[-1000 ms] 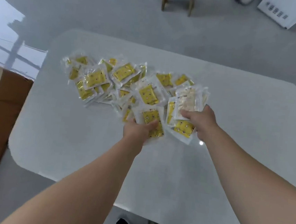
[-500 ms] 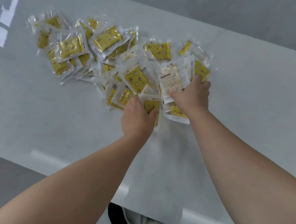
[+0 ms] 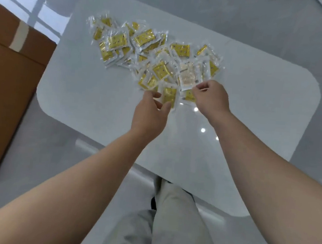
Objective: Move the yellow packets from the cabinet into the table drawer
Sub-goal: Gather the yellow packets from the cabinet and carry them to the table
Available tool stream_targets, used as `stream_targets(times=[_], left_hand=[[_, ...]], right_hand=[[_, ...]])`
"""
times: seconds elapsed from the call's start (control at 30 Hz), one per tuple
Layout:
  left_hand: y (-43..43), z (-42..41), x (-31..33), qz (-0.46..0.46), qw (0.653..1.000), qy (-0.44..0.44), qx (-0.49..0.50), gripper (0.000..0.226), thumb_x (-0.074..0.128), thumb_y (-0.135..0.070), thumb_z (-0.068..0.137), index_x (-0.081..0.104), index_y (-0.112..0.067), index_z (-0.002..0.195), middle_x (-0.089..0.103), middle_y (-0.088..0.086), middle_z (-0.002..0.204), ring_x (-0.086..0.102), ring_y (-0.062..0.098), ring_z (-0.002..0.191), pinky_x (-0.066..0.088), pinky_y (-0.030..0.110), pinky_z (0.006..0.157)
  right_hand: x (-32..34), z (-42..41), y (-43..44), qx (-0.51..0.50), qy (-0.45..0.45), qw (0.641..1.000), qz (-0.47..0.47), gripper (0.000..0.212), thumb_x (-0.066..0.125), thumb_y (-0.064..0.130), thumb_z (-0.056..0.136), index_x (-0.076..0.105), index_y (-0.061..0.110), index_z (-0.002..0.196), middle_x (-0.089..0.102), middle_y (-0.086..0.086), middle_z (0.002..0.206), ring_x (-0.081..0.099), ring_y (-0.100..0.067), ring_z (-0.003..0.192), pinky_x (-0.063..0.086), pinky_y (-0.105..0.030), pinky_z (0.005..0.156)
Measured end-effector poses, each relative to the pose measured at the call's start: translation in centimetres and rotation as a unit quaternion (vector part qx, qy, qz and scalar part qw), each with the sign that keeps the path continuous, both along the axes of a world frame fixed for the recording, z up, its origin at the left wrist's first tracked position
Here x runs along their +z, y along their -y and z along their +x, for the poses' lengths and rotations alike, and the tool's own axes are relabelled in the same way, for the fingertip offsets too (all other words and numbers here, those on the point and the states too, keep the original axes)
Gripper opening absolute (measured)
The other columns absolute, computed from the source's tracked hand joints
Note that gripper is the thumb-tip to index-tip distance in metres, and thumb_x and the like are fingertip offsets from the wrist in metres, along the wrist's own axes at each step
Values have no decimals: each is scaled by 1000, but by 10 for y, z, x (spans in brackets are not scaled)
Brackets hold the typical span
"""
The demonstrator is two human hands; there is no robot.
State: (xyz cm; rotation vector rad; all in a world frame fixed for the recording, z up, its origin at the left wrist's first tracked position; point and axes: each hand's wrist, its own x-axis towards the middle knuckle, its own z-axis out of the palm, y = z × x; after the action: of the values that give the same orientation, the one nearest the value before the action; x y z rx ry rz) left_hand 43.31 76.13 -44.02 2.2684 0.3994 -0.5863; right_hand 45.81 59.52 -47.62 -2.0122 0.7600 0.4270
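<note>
Yellow packets (image 3: pixel 144 38), table (image 3: pixel 257 91) — left hand (image 3: pixel 149 114), right hand (image 3: pixel 210 98)

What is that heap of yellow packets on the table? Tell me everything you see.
The heap of yellow packets is a loose, overlapping spread of small flat sachets, each a dotted yellow square sealed in clear, shiny film. They lie at all angles on the far half of the white table. One pale packet on top shows no yellow. The open left hand is at the edge of the nearest packet; the right hand, curled, meets the pale packet's corner, though whether it pinches is unclear.
</note>
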Motion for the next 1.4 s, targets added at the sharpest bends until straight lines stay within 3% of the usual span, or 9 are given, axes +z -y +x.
stream_targets(times=[0.13, 0.33, 0.53, 0.67, 0.8, 0.97, 1.07, 1.23, 1.4], left_hand=[[1, -68, 31, -34, 998, -30, 35, 29, 59, -41, 95, 54, -22, 117, 65, -5, 94, 69, 16, 85, 51, 30, 66], [20, -143, 57, -71, 994, -46, 67, 28, 59, -41, 94, 56, -20, 112, 69, 1, 94, 71, 19, 79, 59, 39, 77], [54, -187, 87, -96, 992, -33, 78, 23, 58, -39, 95, 58, -20, 109, 69, -1, 91, 69, 15, 74, 55, 32, 68], [100, -194, 100, -107, 991, -20, 83, 23, 60, -38, 93, 58, -23, 109, 69, -3, 93, 69, 17, 83, 55, 33, 73], [164, -188, 111, -104, 988, -3, 112, 24, 61, -37, 91, 58, -23, 110, 69, -4, 91, 69, 18, 85, 55, 34, 74], [260, -168, 121, -110, 982, 15, 152, 23, 61, -36, 91, 58, -23, 110, 69, -2, 92, 69, 16, 78, 52, 30, 67], [313, -155, 130, -109, 968, 27, 224, 22, 61, -33, 91, 59, -21, 110, 69, -2, 90, 67, 16, 71, 47, 26, 60], [396, -107, 152, -107, 949, 46, 294, 21, 61, -33, 91, 60, -21, 108, 68, -2, 87, 65, 15, 70, 48, 27, 61], [447, -35, 138, -106, 941, 42, 317, 20, 62, -33, 91, 59, -21, 107, 67, -1, 85, 64, 15, 71, 47, 29, 64]], right_hand=[[38, -63, -7, 21, 10, 999, 27, 16, 58, 31, 92, 67, 18, 95, 71, 3, 93, 67, -22, 89, 58, -37, 78], [85, -166, 15, 34, 17, 998, 41, 17, 58, 31, 94, 66, 17, 89, 74, -1, 91, 70, -24, 91, 58, -45, 86], [125, -222, 59, 48, 7, 997, 52, 16, 57, 30, 97, 66, 18, 91, 73, 3, 88, 70, -20, 88, 57, -39, 83], [141, -227, 104, 44, 18, 997, 62, 17, 56, 30, 99, 66, 18, 95, 72, 3, 89, 69, -19, 89, 53, -30, 68], [150, -215, 169, 71, 18, 995, 70, 17, 55, 33, 99, 66, 19, 98, 73, 4, 88, 69, -20, 92, 55, -38, 79], [158, -182, 270, 130, 59, 988, 63, 17, 54, 34, 100, 65, 21, 97, 73, 6, 89, 69, -17, 89, 49, -29, 66], [171, -156, 328, 209, 54, 975, 58, 19, 53, 35, 101, 65, 21, 100, 73, 8, 89, 69, -14, 87, 51, -28, 67], [199, -86, 415, 270, 59, 960, 44, 18, 53, 35, 101, 65, 22, 96, 73, 8, 87, 68, -13, 87, 54, -35, 80], [198, 9, 460, 308, 62, 948, 49, 20, 53, 35, 102, 66, 21, 95, 72, 8, 85, 68, -13, 84, 52, -31, 71]])
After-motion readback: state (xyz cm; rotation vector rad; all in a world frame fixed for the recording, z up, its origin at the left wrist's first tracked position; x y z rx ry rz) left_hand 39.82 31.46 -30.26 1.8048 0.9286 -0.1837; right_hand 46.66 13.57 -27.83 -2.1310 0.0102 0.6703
